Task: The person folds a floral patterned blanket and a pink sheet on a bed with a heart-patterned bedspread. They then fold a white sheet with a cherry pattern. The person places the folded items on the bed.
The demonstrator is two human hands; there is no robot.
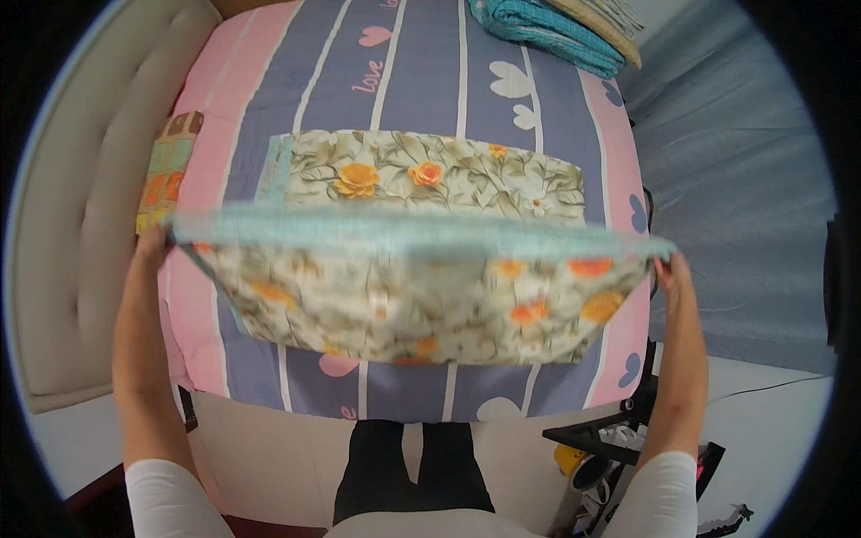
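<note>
A floral cloth [430,296] with a pale teal border is stretched between my two hands over the bed, blurred by motion. My left hand [155,243] grips its left corner near the headboard side. At the cloth's right corner, my right hand [672,269] is closed on the teal edge. Beyond the raised edge, a flat part of matching floral fabric [437,168] lies on the striped bedsheet [430,87]; whether it is the same piece cannot be told.
A padded headboard [74,222] stands at the left, with a patterned folded cloth [168,168] beside it. Folded bedding [551,33] lies at the far right corner. Blue-grey curtains [720,188] hang at the right. A black-framed rack [592,437] with items stands at lower right.
</note>
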